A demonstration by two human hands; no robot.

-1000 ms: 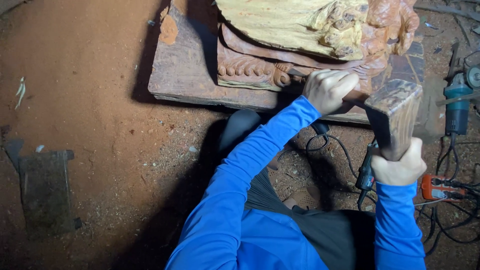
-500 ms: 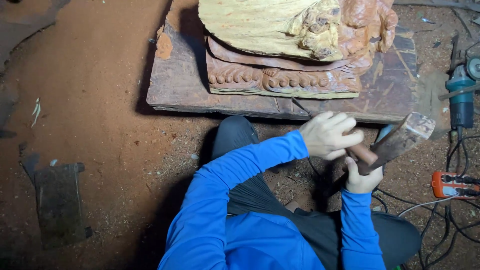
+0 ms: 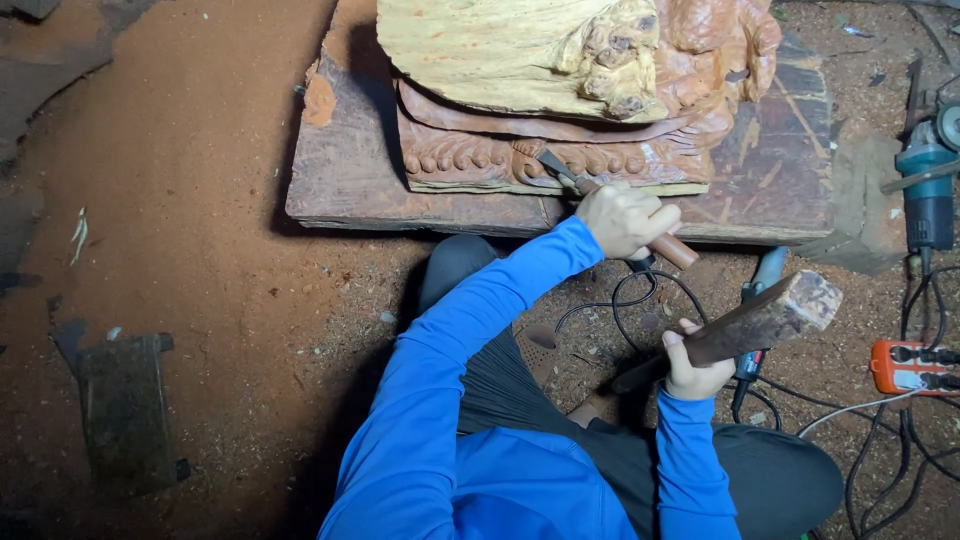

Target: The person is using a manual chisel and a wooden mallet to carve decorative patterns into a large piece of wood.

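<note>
Both of my hands are busy. Left hand point(image 3: 625, 218) has a tight grip around the wooden handle of a chisel point(image 3: 610, 207). Its metal tip touches the near edge of the carved wood block point(image 3: 560, 110), right by the curly pattern. That block sits on a flat wooden slab point(image 3: 350, 170) on the red dirt floor point(image 3: 180, 200). Right hand point(image 3: 695, 368) has a tight grip on a wooden mallet point(image 3: 765, 318), held up near me, apart from the chisel. Black cords point(image 3: 640, 295) lie between my hands. A blue grinder point(image 3: 927, 190) lies far right.
</note>
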